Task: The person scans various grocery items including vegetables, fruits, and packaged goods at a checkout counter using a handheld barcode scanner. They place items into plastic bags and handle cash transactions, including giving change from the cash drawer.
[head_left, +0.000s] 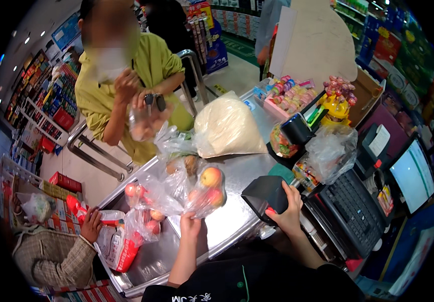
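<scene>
Steel checkout counter [242, 176] | left hand [191, 224] fingers pinch clear bag of reddish-yellow apples [207, 189] | right hand [288, 214] fingers grip black scanner [266, 195]

Bright, even shop lighting seen through a strong fisheye, with a black rim all round.

Small ceiling spotlights [28, 38] glow at the upper left, and the light falls flat, leaving only soft shadows. The steel counter [237, 176] throws back pale glare, and the clear plastic bags [330, 151] glint white along their folds. The monitor screen [412, 176] shines brightly at the right. Straight edges of shelves and counter bend toward the rim, where the corners go fully dark. One face at the top is blurred out; detail softens and smears toward the edges, and colours there look oversaturated.
</scene>
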{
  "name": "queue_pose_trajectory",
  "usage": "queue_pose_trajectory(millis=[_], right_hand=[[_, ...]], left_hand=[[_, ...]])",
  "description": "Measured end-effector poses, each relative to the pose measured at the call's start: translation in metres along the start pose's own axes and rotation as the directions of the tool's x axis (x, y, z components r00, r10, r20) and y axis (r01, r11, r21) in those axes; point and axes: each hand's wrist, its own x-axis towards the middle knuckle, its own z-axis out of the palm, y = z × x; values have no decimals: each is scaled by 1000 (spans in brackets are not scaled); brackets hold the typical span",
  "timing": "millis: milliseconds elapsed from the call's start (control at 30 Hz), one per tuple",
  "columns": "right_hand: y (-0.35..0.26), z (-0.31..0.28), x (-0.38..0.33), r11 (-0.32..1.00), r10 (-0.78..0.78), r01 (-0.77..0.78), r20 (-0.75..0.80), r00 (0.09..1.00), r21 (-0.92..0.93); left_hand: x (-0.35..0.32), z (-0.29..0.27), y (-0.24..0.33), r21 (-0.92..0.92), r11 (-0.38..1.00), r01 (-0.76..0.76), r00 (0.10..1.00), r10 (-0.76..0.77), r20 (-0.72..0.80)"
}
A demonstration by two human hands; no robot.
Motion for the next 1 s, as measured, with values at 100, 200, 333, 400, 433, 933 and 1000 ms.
queue_pose_trajectory(millis=[100, 200, 333, 400, 433, 933, 1000], right_hand=[[-3, 11, 4, 999, -44, 43, 20, 999, 24], [-12, 20, 8, 996, -75, 72, 67, 995, 43], [-32, 32, 10, 990, -123, 112, 135, 983, 83], [-36, 38, 11, 986, -153, 140, 156, 976, 94], [-39, 41, 11, 985, -157, 142, 172, 973, 94], [-28, 82, 77, 814, -402, 551, 505, 763, -184], [-26, 82, 87, 795, -448, 607, 666, 596, -8]], left_hand=[[-2, -17, 34, 93, 984, -152, 986, 157, -53], [-6, 10, 58, 506, 792, -341, 894, 439, -85], [-21, -31, 29, 526, 845, -94, 956, 223, -188], [-45, -57, 16, 458, 889, -11, 962, 134, -237], [-61, -70, 13, 429, 903, 28, 960, 95, -262], [-114, -109, 18, 531, 802, 272, 936, -92, -341], [-121, -109, 15, 539, 792, 287, 935, -110, -337]])
